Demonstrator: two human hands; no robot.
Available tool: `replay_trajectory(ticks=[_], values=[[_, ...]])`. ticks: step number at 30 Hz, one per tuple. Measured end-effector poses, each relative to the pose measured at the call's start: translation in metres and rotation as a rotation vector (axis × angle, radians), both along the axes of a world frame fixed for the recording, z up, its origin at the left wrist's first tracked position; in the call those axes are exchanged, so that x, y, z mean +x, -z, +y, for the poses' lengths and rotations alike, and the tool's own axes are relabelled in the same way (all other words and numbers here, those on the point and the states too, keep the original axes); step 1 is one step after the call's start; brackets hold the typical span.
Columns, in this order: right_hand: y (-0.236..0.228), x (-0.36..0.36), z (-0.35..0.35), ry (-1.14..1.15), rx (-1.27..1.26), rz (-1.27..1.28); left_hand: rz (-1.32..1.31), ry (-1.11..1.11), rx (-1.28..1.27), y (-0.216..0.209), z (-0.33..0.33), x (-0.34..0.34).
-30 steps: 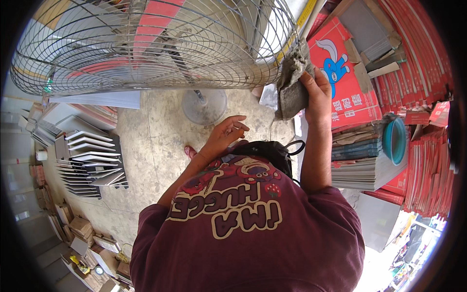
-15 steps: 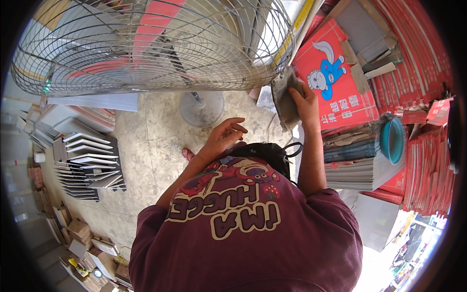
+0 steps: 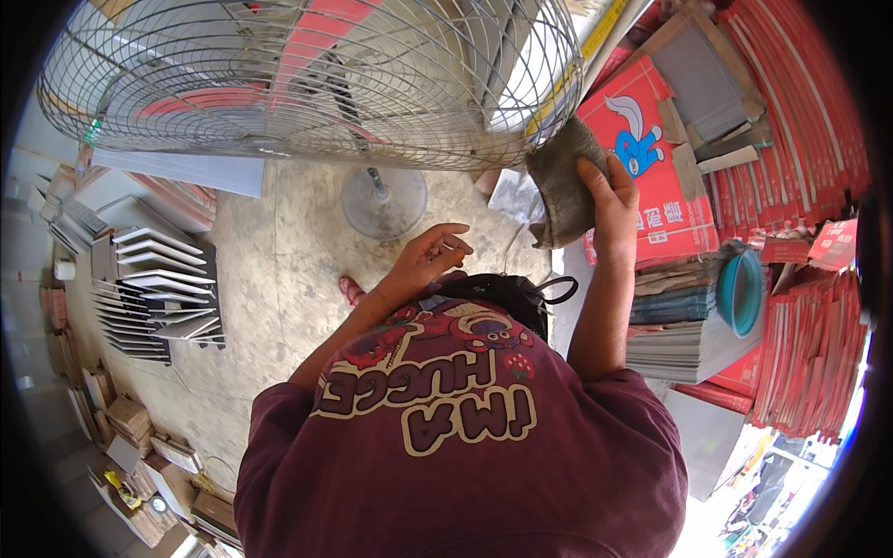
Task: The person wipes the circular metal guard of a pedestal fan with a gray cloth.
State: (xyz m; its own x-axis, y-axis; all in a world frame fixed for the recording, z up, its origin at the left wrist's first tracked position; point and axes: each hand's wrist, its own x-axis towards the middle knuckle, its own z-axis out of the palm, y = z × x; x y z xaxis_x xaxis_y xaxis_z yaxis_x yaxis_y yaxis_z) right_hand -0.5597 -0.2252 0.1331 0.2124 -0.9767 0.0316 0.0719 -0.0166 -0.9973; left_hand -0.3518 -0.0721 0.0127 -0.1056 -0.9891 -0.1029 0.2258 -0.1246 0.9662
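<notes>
My right hand (image 3: pixel 611 200) is closed on a grey-brown rag (image 3: pixel 562 186), with the thumb lying across its face. The rag hangs down in a flat, worn sheet, its upper edge close to the right rim of a wire fan guard (image 3: pixel 279 130); whether they touch I cannot tell. My left hand (image 3: pixel 430 260) is held in front of my body, its fingers partly bent and apart, with nothing in it. Behind the guard are the fan's red blades (image 3: pixel 321 37). A black bag (image 3: pixel 507 298) with a loop handle hangs at my waist.
The fan's round base (image 3: pixel 383 206) stands on the concrete floor. Stacked red cartons (image 3: pixel 805 139) crowd the right side, with a teal basin (image 3: pixel 740 293) on top of a stack. A rack of tiles (image 3: pixel 163 288) stands at left, and cardboard boxes (image 3: pixel 139 428) lie at lower left.
My right hand has moved to the right with the rag, which now shows its broad face. My left hand has stayed nearly in place.
</notes>
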Motion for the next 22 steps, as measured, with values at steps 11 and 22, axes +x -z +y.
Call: replay_trajectory(ticks=[11, 22], values=[[-0.044, 0.026, 0.015, -0.059, -0.186, -0.328, -0.008, -0.016, 0.013, -0.003, 0.006, 0.001], [0.03, 0.015, 0.005, -0.031, 0.104, -0.211, -0.025, -0.039, 0.014, 0.001, 0.008, 0.003]])
